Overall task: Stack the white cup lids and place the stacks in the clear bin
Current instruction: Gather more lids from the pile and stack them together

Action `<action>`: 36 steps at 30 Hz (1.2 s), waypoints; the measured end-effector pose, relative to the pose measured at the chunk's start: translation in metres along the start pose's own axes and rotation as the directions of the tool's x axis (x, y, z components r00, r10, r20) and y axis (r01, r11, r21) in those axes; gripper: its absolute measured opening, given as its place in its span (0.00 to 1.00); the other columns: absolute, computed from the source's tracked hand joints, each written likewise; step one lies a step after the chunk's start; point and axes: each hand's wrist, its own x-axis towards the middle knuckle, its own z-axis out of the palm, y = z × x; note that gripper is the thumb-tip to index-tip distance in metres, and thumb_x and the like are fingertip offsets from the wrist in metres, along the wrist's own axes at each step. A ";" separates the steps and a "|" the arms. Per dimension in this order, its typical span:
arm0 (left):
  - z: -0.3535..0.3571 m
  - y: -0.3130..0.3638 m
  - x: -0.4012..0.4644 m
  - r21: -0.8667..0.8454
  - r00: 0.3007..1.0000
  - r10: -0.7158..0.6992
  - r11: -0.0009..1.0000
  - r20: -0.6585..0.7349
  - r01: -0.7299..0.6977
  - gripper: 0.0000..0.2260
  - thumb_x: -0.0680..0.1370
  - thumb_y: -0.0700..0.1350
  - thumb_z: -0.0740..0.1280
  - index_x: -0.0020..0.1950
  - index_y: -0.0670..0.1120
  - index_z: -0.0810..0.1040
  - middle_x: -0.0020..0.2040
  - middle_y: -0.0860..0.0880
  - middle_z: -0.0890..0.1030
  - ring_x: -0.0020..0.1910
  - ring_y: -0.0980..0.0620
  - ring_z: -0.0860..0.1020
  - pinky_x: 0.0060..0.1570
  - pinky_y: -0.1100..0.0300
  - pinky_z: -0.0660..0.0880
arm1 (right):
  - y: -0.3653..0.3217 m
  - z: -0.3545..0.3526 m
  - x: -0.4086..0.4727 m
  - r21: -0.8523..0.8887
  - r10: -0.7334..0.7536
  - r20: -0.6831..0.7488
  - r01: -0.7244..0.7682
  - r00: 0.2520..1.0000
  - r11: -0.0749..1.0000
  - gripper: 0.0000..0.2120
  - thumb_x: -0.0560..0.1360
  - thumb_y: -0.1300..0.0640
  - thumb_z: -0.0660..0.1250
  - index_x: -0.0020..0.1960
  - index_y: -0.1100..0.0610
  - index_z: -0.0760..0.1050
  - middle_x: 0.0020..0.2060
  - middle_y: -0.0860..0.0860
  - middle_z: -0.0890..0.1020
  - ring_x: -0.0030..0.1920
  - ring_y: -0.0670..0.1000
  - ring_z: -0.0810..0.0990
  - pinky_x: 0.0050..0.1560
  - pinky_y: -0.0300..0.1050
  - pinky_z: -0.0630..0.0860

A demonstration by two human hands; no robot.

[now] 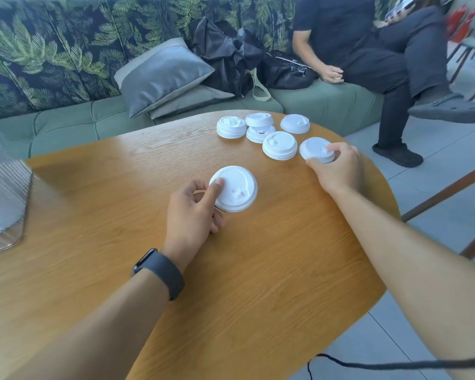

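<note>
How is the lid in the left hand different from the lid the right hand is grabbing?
The left hand holds its lid near the middle of the table; the right hand grips its lid by the far right edge. The left lid looks bigger, being closer, and sits alone; the right lid sits beside other lids. Both are white, round and dome-up.

Table (231, 270): wood, visible grain, smooth satin finish. Cup lids (279, 145): white plastic, matt, moulded ridges. Bin (3, 193): clear plastic, ribbed wall (glossy at the rim). Sofa (66, 124): green cloth, tufted. Cushion (162, 75): grey fabric, slight sheen. Wristband (162, 272): black, matt.
</note>
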 end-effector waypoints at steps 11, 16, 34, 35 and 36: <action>-0.028 0.004 -0.064 -0.154 0.996 -0.086 0.984 0.010 0.087 0.16 0.83 0.52 0.67 0.56 0.38 0.76 0.32 0.42 0.82 0.25 0.47 0.77 0.25 0.59 0.75 | -0.026 -0.022 -0.137 0.167 -0.108 0.094 0.091 0.990 0.982 0.38 0.72 0.47 0.78 0.77 0.54 0.67 0.65 0.48 0.71 0.62 0.46 0.74 0.63 0.40 0.69; -0.065 0.007 -0.089 -0.133 0.989 -0.147 0.980 0.018 0.148 0.18 0.84 0.54 0.65 0.59 0.39 0.75 0.38 0.37 0.85 0.27 0.46 0.80 0.31 0.56 0.80 | -0.052 -0.011 -0.201 0.203 -0.209 0.220 0.165 0.953 0.965 0.33 0.72 0.49 0.79 0.73 0.55 0.72 0.63 0.48 0.70 0.59 0.42 0.71 0.60 0.33 0.66; -0.174 -0.004 -0.163 -0.182 0.970 -0.152 0.976 -0.189 0.118 0.17 0.84 0.54 0.65 0.58 0.41 0.81 0.39 0.42 0.86 0.36 0.50 0.84 0.36 0.53 0.84 | -0.129 0.011 -0.353 0.509 -0.382 0.383 0.153 0.841 0.847 0.31 0.66 0.49 0.82 0.60 0.43 0.68 0.55 0.35 0.80 0.45 0.42 0.82 0.41 0.34 0.75; -0.174 -0.004 -0.164 -0.192 0.969 -0.152 0.975 -0.196 0.114 0.16 0.85 0.54 0.64 0.58 0.41 0.80 0.38 0.42 0.86 0.35 0.50 0.84 0.35 0.54 0.83 | -0.130 0.011 -0.356 0.510 -0.386 0.391 0.152 0.836 0.846 0.31 0.66 0.48 0.82 0.61 0.43 0.68 0.55 0.36 0.80 0.45 0.42 0.82 0.40 0.35 0.76; -0.173 -0.003 -0.164 -0.200 0.968 -0.154 0.973 -0.199 0.113 0.16 0.85 0.54 0.64 0.58 0.41 0.80 0.37 0.42 0.86 0.34 0.50 0.84 0.34 0.55 0.83 | -0.131 0.010 -0.358 0.513 -0.387 0.401 0.146 0.831 0.846 0.31 0.65 0.48 0.83 0.61 0.43 0.68 0.55 0.37 0.81 0.43 0.43 0.83 0.40 0.36 0.77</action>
